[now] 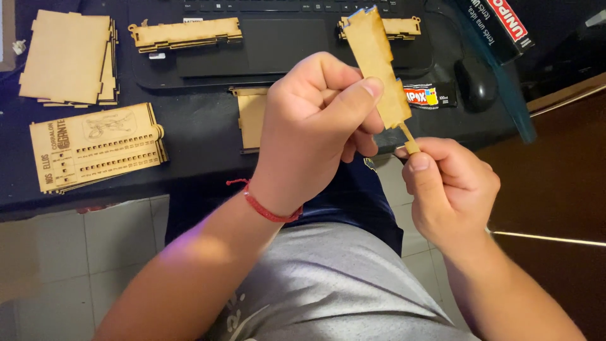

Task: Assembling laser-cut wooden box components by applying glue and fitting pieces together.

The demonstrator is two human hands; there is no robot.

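Grey shirt (341, 284), pale floor tiles (95, 246), black desk (196, 136), laptop (284, 44)

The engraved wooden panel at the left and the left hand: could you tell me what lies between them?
In the head view, only bare dark desk separates the engraved panel from the left hand.

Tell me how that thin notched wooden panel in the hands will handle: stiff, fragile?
The wooden panel looks like thin flat cut board, so probably stiff and light. Its narrow tab, pinched by the right hand, seems likely to snap if bent. The left hand grips it easily; probably not slippery.
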